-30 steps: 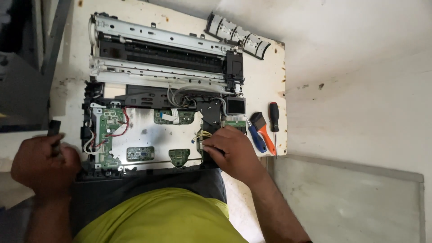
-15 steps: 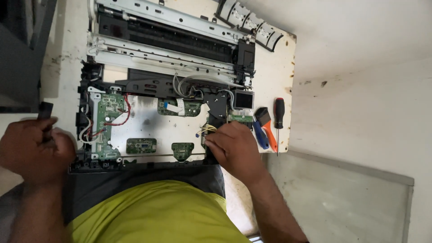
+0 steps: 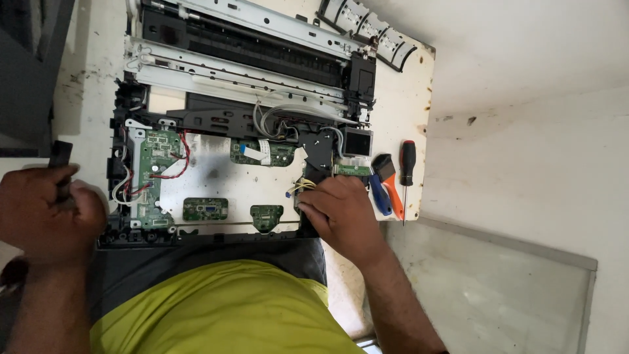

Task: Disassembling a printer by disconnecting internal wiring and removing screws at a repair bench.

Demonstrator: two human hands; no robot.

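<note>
Down at the right fingertips, the right hand (image 3: 341, 213) is curled over a small bundle of yellow wires (image 3: 303, 186) beside a black plastic bracket (image 3: 319, 156); the fingers look pinched together on that spot, though whether they truly grip the wires I cannot tell from this angle; over on the other side, the left hand (image 3: 46, 213) is closed in a fist around a slim black bar-shaped part (image 3: 60, 164), held just off the edge of the chassis.

Outward from there: the opened printer chassis with its white base plate (image 3: 216, 180) lies flat on the scuffed white table (image 3: 406, 118), its cover gone and the insides bare; that much of the strip-down looks done, I'd judge; what's left seems plenty, for the large green circuit board with red and white wires (image 3: 154, 174) sits in place at the left, three smaller green boards (image 3: 204, 208) lie on the plate, and the silver metal rail assembly (image 3: 242, 72) is seated at the far side.

As a tray, the chassis holds all of that; outside it, on the table, lie a black-and-red screwdriver (image 3: 407, 160), a blue-and-orange handled tool (image 3: 386, 190), and a grey ribbed plastic strip (image 3: 367, 29).
</note>
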